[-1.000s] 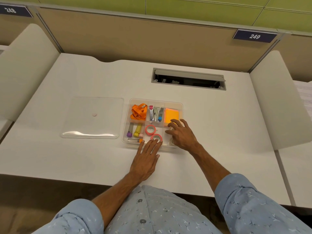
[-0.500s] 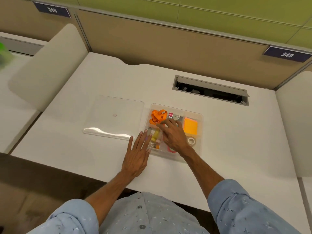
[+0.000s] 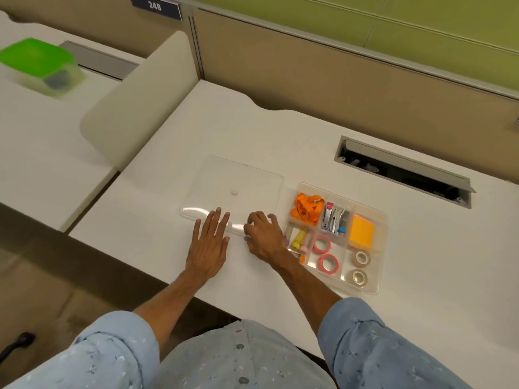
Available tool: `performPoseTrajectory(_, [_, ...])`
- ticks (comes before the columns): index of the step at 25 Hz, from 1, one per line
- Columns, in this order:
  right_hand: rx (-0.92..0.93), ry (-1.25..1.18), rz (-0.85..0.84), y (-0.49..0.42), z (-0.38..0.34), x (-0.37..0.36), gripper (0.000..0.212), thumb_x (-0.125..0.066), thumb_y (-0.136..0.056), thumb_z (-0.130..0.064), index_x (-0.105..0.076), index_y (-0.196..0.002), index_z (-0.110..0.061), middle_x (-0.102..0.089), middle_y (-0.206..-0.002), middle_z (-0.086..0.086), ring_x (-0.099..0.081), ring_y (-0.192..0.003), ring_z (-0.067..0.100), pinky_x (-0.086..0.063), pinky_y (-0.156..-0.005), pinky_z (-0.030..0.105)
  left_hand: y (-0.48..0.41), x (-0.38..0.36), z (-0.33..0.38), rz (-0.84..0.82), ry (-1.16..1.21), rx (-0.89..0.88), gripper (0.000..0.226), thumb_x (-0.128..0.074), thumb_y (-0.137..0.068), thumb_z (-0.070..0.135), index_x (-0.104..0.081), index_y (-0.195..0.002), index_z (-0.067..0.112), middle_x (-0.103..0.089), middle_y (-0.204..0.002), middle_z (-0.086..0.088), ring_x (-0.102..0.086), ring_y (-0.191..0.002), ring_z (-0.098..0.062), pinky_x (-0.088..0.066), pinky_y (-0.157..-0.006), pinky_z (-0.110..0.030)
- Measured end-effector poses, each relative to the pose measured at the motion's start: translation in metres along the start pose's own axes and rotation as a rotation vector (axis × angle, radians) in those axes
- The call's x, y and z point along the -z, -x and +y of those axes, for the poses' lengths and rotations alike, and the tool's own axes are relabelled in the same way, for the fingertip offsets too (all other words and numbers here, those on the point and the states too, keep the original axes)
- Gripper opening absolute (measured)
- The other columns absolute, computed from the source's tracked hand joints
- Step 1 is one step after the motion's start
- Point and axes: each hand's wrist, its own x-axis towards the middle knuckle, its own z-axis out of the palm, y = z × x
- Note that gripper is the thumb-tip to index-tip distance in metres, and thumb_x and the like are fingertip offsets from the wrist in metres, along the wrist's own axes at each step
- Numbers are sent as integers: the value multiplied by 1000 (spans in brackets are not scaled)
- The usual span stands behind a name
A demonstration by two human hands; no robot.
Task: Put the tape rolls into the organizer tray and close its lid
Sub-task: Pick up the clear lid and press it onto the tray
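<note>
The clear organizer tray [image 3: 384,220] sits open on the white desk, right of centre. Two pink tape rolls [image 3: 314,245] lie in its near middle compartment and two beige tape rolls [image 3: 354,258] in its near right one. The clear lid [image 3: 238,178] lies flat on the desk just left of the tray. My left hand [image 3: 209,242] rests flat, fingers spread, its fingertips on the lid's near edge. My right hand [image 3: 264,237] has its fingers curled onto the lid's near right edge, beside the tray; its thumb is hidden.
The tray also holds an orange strap [image 3: 307,207], a stapler and clips [image 3: 332,220], orange sticky notes [image 3: 361,231] and markers [image 3: 298,239]. A cable slot [image 3: 404,171] opens behind the tray. A divider panel [image 3: 140,99] stands left, with a green-lidded box [image 3: 36,60] beyond it.
Both hands have left the tray and moved left to the lid's near edge. My head turned left, so the tray now appears further right, with all tape rolls uncovered.
</note>
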Motion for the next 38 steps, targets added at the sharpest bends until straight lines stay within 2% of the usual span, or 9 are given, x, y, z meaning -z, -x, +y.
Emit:
performPoseTrajectory(10, [38, -1, 68, -17, -13, -2, 31, -52, -107, -23, -65, -130, -8, -60, -138, 7, -60, -119, 26, -48, -101, 41, -17, 6, -26, -31, -83, -117, 66, -38, -112, 28, -6, -170, 22, -4, -180, -7, 2, -168, -26, -6, -136, -55])
performPoseTrajectory(15, [64, -189, 334, -16, -6, 20, 15, -62, -95, -27, -68, -104, -15, -69, -113, 0, -65, -99, 22, -44, -81, 29, -37, 26, -23, 328, -22, -86, 58, -62, -99, -2, -55, -153, 19, -58, -156, -9, -44, -155, -31, -30, -130, -60])
performPoseTrajectory(21, [-29, -319, 366, -5, 31, 44, 45, -66, -99, -51, -59, -138, -29, -63, -142, -13, -58, -131, 11, -47, -105, 34, -69, 55, -27, 596, -30, -78, 63, -51, -87, -17, -68, -133, 23, -72, -132, -1, -61, -137, -26, -34, -128, -54])
performPoseTrajectory(24, [-142, -238, 338, -5, 47, 48, 46, -62, -105, -37, -58, -149, -25, -63, -151, -7, -61, -138, 17, -47, -111, 37, -83, 70, -25, 683, -33, -80, 60, -46, -85, -17, -67, -124, 24, -70, -121, 3, -58, -140, -23, -31, -128, -52])
performPoseTrajectory(27, [-287, -386, 480, -15, 41, 53, 29, -56, -111, -23, -70, -136, -18, -77, -130, 0, -73, -119, 25, -53, -100, 41, -96, 84, -22, 728, -17, -118, 54, -47, -90, -16, -63, -121, 24, -67, -119, 5, -51, -146, -20, -26, -131, -52])
performPoseTrajectory(30, [-346, -471, 602, -22, 35, 64, 21, -55, -111, -22, -73, -121, -15, -80, -118, 0, -75, -108, 26, -55, -96, 44, -109, 99, -22, 753, 38, -120, 45, -48, -104, -5, -57, -135, 26, -60, -143, 5, -35, -159, -18, -22, -133, -55])
performPoseTrajectory(33, [-334, -708, 606, -24, 36, 74, 15, -51, -110, -16, -65, -111, -18, -79, -110, -9, -77, -100, 14, -61, -87, 38, -118, 110, -20, 764, 45, -35, 53, -31, -116, 25, -23, -167, 32, -19, -178, 4, -12, -167, -18, -17, -134, -57])
performPoseTrajectory(35, [-329, -889, 558, -26, 41, 80, 15, -47, -112, -13, -61, -111, -12, -80, -107, -2, -78, -96, 18, -61, -86, 41, -119, 112, -17, 776, 62, 43, 59, -26, -114, 32, -6, -170, 32, -2, -181, 3, -4, -168, -18, -17, -134, -60])
performPoseTrajectory(38, [-319, -1126, 498, -25, 53, 85, 20, -42, -113, -6, -59, -111, 3, -78, -104, 17, -75, -89, 36, -57, -85, 45, -119, 110, -7, 788, 99, 200, 62, -25, -114, 37, 0, -170, 28, 1, -181, -1, -3, -168, -19, -13, -135, -60])
